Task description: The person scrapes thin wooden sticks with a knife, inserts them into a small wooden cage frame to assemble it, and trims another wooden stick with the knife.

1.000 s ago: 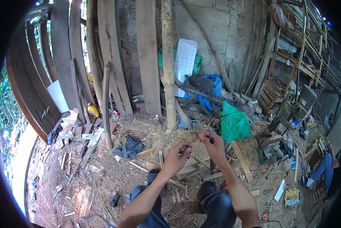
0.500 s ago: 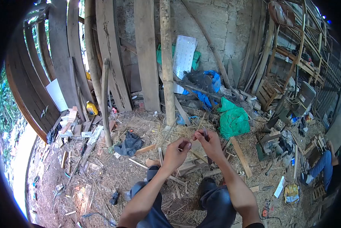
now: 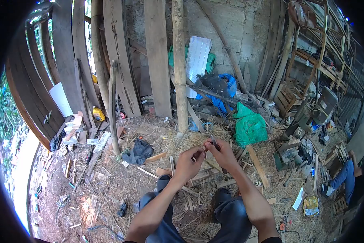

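In the head-camera view, an earthen floor [image 3: 129, 196] strewn with straw and wood scraps is bounded by a block wall [image 3: 240, 36] and upright planks [image 3: 157, 52]; at far right, a denim-clad leg [image 3: 344, 178] of another person is seen. Compared with one second ago, the right hand [image 3: 222, 156] is now brought in closer to the left hand [image 3: 188, 163], and the gap between them is closed. The hands are held together at the fingertips, where a slender piece [image 3: 206, 149], too small to identify, is pinched above the floor. A dark, narrow tool [image 3: 215, 143] is also gripped in the right hand. Nearby, a rough round post [image 3: 179, 65] is flanked by crumpled green plastic [image 3: 250, 128] and black plastic [image 3: 138, 153].
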Tool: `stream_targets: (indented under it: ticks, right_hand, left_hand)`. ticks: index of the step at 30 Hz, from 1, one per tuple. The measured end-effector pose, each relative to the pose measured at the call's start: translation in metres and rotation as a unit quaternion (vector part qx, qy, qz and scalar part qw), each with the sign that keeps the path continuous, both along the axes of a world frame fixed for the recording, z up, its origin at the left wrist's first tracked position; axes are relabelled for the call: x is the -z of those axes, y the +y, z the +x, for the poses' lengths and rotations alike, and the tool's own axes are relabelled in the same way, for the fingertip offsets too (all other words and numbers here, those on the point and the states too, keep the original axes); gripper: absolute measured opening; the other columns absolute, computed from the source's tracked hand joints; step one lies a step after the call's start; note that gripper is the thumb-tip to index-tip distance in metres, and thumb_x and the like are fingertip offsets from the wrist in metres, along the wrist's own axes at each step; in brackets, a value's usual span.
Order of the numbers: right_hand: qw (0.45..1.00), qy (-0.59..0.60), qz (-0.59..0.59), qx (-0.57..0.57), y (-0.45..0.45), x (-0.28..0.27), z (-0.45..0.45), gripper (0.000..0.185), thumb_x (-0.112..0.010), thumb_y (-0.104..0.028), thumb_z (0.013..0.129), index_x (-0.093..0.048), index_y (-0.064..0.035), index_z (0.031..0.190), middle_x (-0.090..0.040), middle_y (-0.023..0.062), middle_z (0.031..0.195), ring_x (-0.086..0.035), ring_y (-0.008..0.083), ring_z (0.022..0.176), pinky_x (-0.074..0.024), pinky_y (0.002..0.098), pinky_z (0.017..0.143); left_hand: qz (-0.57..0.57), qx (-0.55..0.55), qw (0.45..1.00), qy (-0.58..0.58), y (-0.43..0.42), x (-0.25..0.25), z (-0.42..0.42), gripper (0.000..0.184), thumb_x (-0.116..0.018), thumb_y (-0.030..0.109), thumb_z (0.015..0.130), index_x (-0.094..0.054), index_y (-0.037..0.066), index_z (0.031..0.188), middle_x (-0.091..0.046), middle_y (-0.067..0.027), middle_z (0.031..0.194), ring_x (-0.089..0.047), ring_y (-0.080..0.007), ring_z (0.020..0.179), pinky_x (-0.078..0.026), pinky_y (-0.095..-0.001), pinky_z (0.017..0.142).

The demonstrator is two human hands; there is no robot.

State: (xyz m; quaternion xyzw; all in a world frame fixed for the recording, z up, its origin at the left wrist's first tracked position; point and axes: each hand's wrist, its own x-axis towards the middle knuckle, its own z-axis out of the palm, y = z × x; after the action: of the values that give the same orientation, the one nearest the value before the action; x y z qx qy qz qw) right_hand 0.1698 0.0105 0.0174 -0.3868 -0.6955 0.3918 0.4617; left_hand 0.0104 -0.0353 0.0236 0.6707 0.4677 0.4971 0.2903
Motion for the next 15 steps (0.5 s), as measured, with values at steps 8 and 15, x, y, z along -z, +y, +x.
stream_targets:
  ticks: [8, 15]
  right_hand:
    - [1.000, 0.000, 0.014, 0.028, -0.006, -0.010, 0.000, 0.020, -0.055, -0.018, 0.091, -0.059, 0.0006, 0.089, -0.059, 0.0030, 0.073, -0.052, 0.0079, 0.069, -0.0422, 0.0258, 0.062]
    - [0.996, -0.086, 0.014, -0.024, -0.014, -0.015, 0.000, 0.016, -0.057, -0.016, 0.089, -0.061, -0.0005, 0.093, -0.062, 0.0059, 0.074, -0.057, 0.0111, 0.070, -0.0452, 0.0273, 0.066]
  left_hand:
    - [0.008, -0.016, 1.000, -0.020, -0.001, -0.003, 0.003, 0.009, -0.061, 0.007, 0.084, -0.060, -0.001, 0.090, -0.057, -0.0063, 0.066, -0.050, -0.0105, 0.060, -0.041, -0.0260, 0.057]
    - [0.083, -0.043, 0.995, -0.016, 0.006, -0.004, 0.001, 0.008, -0.058, 0.007, 0.085, -0.059, 0.000, 0.089, -0.058, -0.0100, 0.066, -0.054, -0.0163, 0.060, -0.043, -0.0288, 0.059]
